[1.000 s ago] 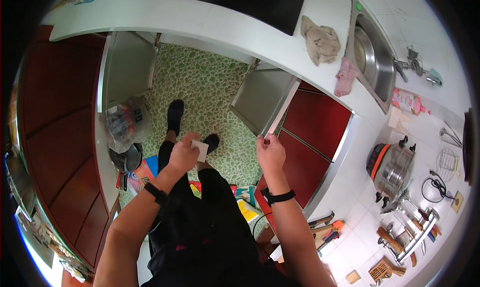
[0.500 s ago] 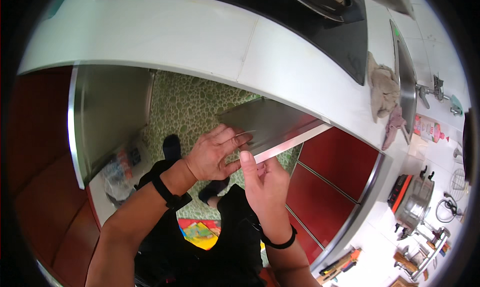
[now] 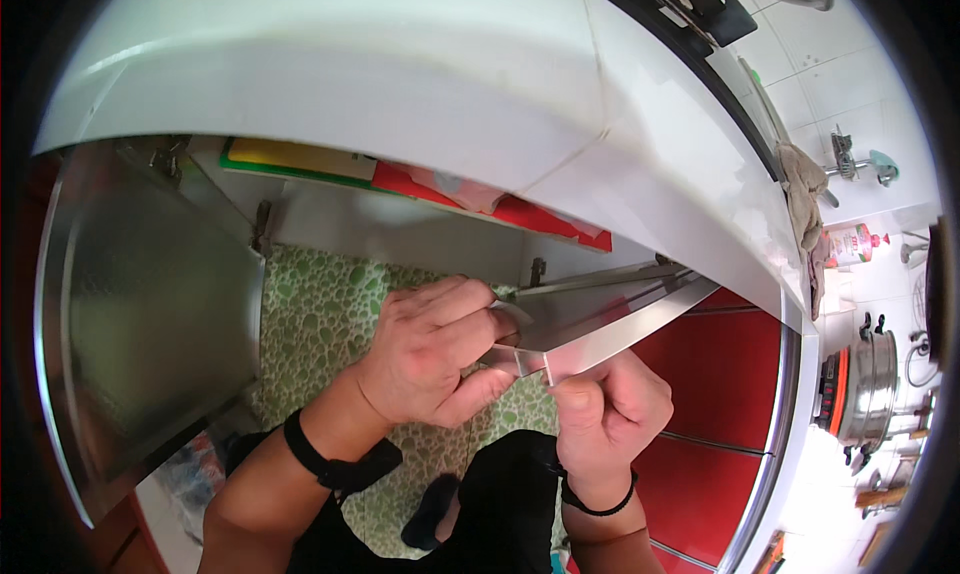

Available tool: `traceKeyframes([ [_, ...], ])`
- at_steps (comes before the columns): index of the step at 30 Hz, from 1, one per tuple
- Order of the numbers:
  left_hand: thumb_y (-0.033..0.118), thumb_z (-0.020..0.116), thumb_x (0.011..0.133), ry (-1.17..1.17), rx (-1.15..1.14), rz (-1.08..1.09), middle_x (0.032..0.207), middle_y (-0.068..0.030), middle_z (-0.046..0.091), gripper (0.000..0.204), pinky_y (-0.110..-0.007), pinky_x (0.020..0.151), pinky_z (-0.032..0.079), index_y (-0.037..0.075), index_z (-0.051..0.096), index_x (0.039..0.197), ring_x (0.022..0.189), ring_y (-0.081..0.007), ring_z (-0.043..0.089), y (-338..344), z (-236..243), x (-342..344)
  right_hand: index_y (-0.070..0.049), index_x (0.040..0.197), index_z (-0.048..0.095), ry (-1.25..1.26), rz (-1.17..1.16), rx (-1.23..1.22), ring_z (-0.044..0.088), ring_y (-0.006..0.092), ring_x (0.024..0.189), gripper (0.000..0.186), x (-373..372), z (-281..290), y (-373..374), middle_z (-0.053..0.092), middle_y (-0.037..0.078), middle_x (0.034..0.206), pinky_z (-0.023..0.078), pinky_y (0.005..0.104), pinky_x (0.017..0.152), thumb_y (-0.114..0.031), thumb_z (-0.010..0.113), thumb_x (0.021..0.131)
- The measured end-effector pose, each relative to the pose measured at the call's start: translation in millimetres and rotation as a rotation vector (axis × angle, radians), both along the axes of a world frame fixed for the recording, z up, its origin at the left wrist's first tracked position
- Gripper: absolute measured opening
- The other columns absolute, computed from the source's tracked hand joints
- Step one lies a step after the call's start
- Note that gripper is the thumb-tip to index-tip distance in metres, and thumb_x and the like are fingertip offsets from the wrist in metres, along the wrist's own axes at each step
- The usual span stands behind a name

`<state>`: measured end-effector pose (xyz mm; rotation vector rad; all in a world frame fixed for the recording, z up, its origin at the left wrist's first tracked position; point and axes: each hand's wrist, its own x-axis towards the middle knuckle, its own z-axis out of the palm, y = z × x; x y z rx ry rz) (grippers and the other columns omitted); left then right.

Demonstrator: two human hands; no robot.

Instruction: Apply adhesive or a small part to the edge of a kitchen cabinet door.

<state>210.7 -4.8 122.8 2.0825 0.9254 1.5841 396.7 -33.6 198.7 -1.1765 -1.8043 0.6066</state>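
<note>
A cabinet door (image 3: 585,314) with a grey inner face and a silvery edge stands swung out under the counter. At its near corner, my left hand (image 3: 435,349) is closed, its thumb and fingers pinching a thin silvery strip (image 3: 508,360) that bends round the corner. Whether the strip is loose tape or part of the trim, I cannot tell. My right hand (image 3: 610,414) grips the door's edge just right of that corner, thumb on the near side and its other fingers curled. Both wrists carry black bands.
Another open cabinet door (image 3: 150,324) stands at the left. Inside the cabinet, red and yellow-green sheets (image 3: 300,159) lie under the white counter (image 3: 400,84). Red drawer fronts (image 3: 710,374) are at the right, a pot (image 3: 868,384) beyond. The floor (image 3: 320,304) has a green pebble pattern.
My view has come lower and closer, so the cabinet inside now shows. Both hands stay at the door's corner; my right hand sits further right, and the silvery strip shows more clearly.
</note>
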Motion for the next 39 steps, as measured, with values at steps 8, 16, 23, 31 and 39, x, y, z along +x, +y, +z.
traceKeyframes([
  [8, 0.019, 0.073, 0.083, -0.105, 0.046, 0.126, 0.079, -0.0119, 0.052, 0.018, -0.040, 0.061, 0.047, 0.005, 0.062, 0.086, 0.070, -0.0325, 0.056, 12, 1, 6, 0.004, 0.080, 0.065, 0.072, -0.070, 0.247, 0.055, 0.0053, 0.059, 0.029, -17, -26, 31, 0.064, 0.003, 0.068, 0.041, 0.0203, 0.054, -0.016, 0.064, 0.100],
  [16, 0.021, 0.072, 0.090, -0.207, -0.095, 0.157, 0.084, -0.0166, 0.054, 0.024, -0.039, 0.073, 0.047, 0.000, 0.059, 0.092, 0.078, -0.0349, 0.055, 50, -10, 3, 0.001, 0.086, 0.066, 0.108, -0.073, 0.507, 0.048, 0.0076, 0.060, 0.009, -8, -21, 49, 0.057, 0.002, 0.071, 0.038, 0.0221, 0.054, -0.004, 0.070, 0.093],
  [23, 0.015, 0.066, 0.098, -0.244, -0.288, 0.158, 0.107, -0.0070, 0.071, 0.025, -0.031, 0.094, 0.047, -0.002, 0.067, 0.115, 0.098, -0.0148, 0.059, 89, -4, 3, 0.001, 0.091, 0.069, 0.008, -0.045, 0.632, 0.052, 0.0072, 0.063, 0.004, -3, -17, 78, 0.063, 0.005, 0.084, 0.040, 0.0209, 0.053, -0.003, 0.069, 0.093],
  [31, 0.020, 0.068, 0.094, -0.178, -0.276, 0.200, 0.099, -0.0072, 0.071, 0.023, -0.033, 0.091, 0.046, 0.000, 0.071, 0.106, 0.094, -0.0165, 0.058, 106, -4, -6, 0.001, 0.092, 0.069, -0.037, -0.007, 0.467, 0.057, 0.0078, 0.065, 0.003, -3, -43, 73, 0.064, 0.006, 0.086, 0.045, 0.0217, 0.055, -0.003, 0.070, 0.092],
  [39, 0.024, 0.081, 0.079, -0.353, -0.215, 0.270, 0.102, -0.0085, 0.073, 0.041, -0.037, 0.099, 0.039, 0.005, 0.071, 0.114, 0.110, -0.0225, 0.054, 112, 4, -4, 0.001, 0.090, 0.069, -0.046, 0.010, 0.341, 0.057, 0.0075, 0.063, 0.005, 6, -61, 61, 0.063, 0.006, 0.086, 0.044, 0.0218, 0.053, -0.003, 0.069, 0.092],
])
